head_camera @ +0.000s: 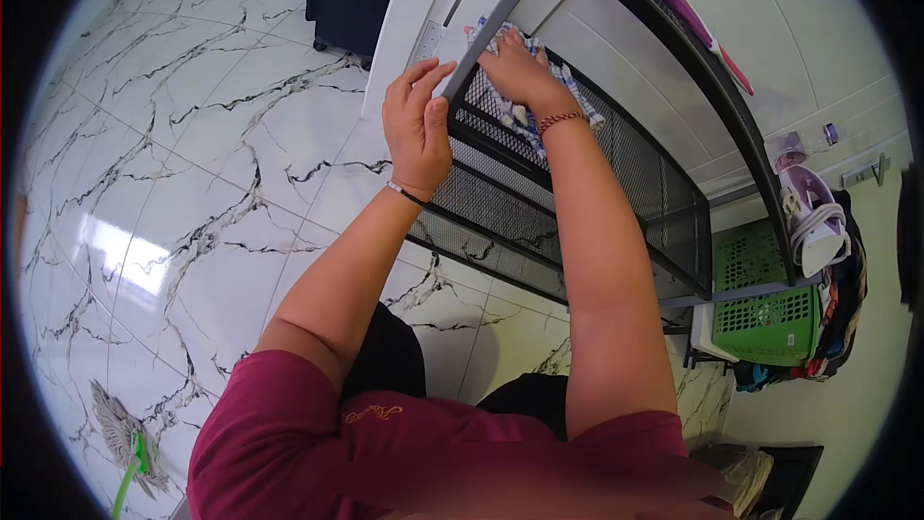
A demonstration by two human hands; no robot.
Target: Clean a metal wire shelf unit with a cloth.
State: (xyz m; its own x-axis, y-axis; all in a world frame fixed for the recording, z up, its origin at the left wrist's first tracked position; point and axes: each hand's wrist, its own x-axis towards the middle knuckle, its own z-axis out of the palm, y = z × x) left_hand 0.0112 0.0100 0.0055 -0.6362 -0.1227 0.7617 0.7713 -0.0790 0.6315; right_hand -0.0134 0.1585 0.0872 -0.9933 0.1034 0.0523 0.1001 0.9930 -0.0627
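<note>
My right hand is on a blue-and-white checked cloth, fingers spread over its bunched far part. Beneath the cloth lies the black metal mesh shelf of a rack, and part of the cloth trails over the mesh towards me. Beside the rack's grey upright post, my left hand is raised with its fingers loosely bent and nothing in it. Whether it touches the post I cannot tell.
A purple-and-white clothes iron with a wrapped cord and a green laundry basket are at the right. A pink-and-purple brush lies along the rack's top. A dark suitcase stands beyond; a mop rests on the marble-patterned floor.
</note>
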